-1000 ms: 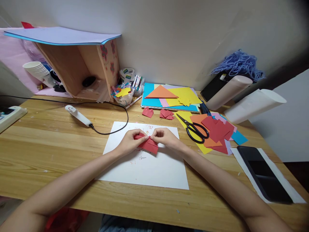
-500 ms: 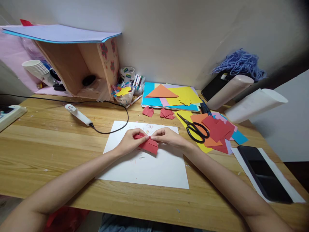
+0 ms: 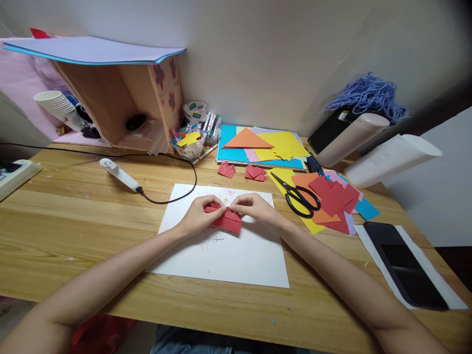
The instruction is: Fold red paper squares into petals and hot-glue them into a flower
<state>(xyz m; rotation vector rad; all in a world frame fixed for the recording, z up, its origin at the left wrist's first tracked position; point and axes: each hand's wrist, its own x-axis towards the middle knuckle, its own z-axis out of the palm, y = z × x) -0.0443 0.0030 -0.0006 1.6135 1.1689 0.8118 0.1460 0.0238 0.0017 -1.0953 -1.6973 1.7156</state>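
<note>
A folded red paper piece (image 3: 229, 221) lies on a white sheet (image 3: 224, 253) in the middle of the wooden desk (image 3: 73, 221). My left hand (image 3: 201, 215) pinches its left end with closed fingers. My right hand (image 3: 254, 207) pinches its upper right edge, fingers closed on the fold. Both forearms reach in from the near edge. Part of the red paper is hidden under my fingers.
Black scissors (image 3: 298, 196) lie on loose coloured papers (image 3: 332, 199) to the right. Two small folded red pieces (image 3: 241, 171) sit behind the sheet. A glue gun (image 3: 120, 175) with black cord lies left. A dark phone (image 3: 403, 265) rests near right; a wooden box (image 3: 121, 105), markers and paper stack at the back.
My hands have worked the fold slightly tighter and the red paper looks a little more compact. The camera has shifted a touch; nothing else moved.
</note>
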